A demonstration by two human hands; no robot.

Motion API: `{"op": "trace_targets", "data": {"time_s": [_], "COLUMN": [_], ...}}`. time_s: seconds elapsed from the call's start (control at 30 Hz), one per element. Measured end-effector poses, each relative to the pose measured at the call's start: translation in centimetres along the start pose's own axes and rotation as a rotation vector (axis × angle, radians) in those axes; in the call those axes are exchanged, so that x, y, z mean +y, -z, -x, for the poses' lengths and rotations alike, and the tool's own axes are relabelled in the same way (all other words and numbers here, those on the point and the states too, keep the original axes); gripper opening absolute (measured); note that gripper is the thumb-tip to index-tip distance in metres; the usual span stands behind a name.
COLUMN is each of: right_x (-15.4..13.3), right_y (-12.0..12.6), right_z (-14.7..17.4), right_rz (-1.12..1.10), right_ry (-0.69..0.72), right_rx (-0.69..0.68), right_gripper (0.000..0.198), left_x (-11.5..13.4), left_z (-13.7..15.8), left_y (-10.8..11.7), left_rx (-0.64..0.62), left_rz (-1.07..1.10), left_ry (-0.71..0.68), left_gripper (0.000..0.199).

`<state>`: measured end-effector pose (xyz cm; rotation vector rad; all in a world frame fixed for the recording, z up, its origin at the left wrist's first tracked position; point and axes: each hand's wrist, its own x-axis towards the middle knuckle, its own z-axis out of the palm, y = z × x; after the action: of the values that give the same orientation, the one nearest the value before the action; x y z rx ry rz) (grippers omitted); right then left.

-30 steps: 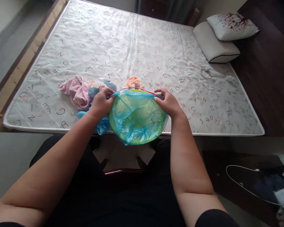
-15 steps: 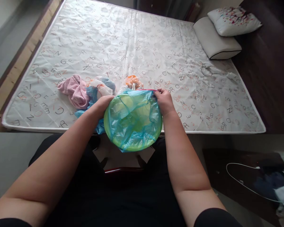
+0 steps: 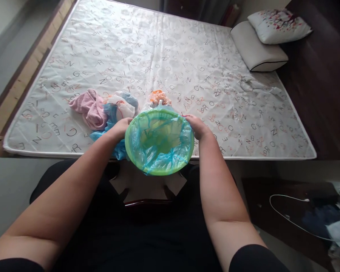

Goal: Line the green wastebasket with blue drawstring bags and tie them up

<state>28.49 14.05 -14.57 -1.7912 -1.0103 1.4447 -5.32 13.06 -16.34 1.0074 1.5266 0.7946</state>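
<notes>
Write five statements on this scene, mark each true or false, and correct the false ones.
1. A blue plastic bag lines the green bin. True.
2. The left hand is on the pink cloth. False: it is at the bin's side.
3. The pink cloth lies on the mattress. True.
4. The floral pillow lies beneath the plain pillow. False: it rests on top of it.
5. The right hand is at the bin's side. True.
</notes>
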Motion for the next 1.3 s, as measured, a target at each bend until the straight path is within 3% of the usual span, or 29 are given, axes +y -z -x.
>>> {"op": "trace_targets", "data": {"time_s": [0.07, 0.17, 0.2, 0.27, 0.37, 0.43, 0.53, 0.63, 0.8, 0.9, 1.0, 1.2, 1.3], "right_x": [-0.7, -2.2, -2.5, -2.6, -1.2, 0.3, 1.4, 0.2, -2.2, -2.1, -0.5, 7.1, 10.8], "right_y": [1.0, 0.6, -0.3, -3.0, -7.6, -9.5, -10.0, -9.4, -10.8, -11.3, -9.0, 1.6, 4.5], "right_z": [1.5, 5.2, 6.4, 8.3, 8.8, 7.9, 6.8, 7.2, 10.7, 12.8, 14.7, 18.6, 20.4], "right_rz": [0.087, 0.258, 0.308, 0.411, 0.688, 0.97, 1.24, 1.305, 1.282, 1.305, 1.211, 1.121, 0.965], "right_ry": [0.125, 0.516, 0.611, 0.69, 0.693, 0.467, 0.128, 0.116, 0.345, 0.386, 0.491, 0.761, 0.867], "right_rx": [0.105, 0.454, 0.504, 0.384, -0.088, -0.26, -0.442, -0.447, -0.27, -0.314, -0.179, 0.357, 0.654], "right_gripper": [0.029, 0.025, 0.024, 0.025, 0.02, 0.021, 0.02, 0.028, 0.038, 0.033, 0.035, 0.05, 0.046], "left_x": [0.8, 2.3, 2.7, 3.1, 2.6, 2.1, 1.8, 1.8, 1.4, 1.2, 1.6, 2.5, 2.2], "left_z": [0.3, 1.2, 1.6, 2.6, 3.6, 3.8, 3.8, 3.6, 2.6, 2.2, 2.4, 2.9, 2.6], "left_y": [0.3, 0.0, -0.3, -0.9, -1.8, -2.3, -2.7, -2.8, -2.4, -2.4, -2.4, -2.3, -2.4], "left_rx": [0.02, -0.007, -0.061, -0.143, -0.158, -0.172, -0.221, -0.197, -0.154, -0.175, -0.157, -0.154, -0.14], "left_rz": [0.029, 0.172, 0.164, 0.058, -0.058, -0.048, -0.049, -0.123, -0.13, -0.116, -0.143, -0.199, -0.257], "left_ry": [-0.021, -0.092, -0.124, -0.208, -0.284, -0.26, -0.198, -0.229, -0.216, -0.215, -0.211, -0.207, -0.215], "left_gripper": [0.049, 0.05, 0.052, 0.061, 0.07, 0.07, 0.074, 0.074, 0.069, 0.07, 0.066, 0.055, 0.055]}}
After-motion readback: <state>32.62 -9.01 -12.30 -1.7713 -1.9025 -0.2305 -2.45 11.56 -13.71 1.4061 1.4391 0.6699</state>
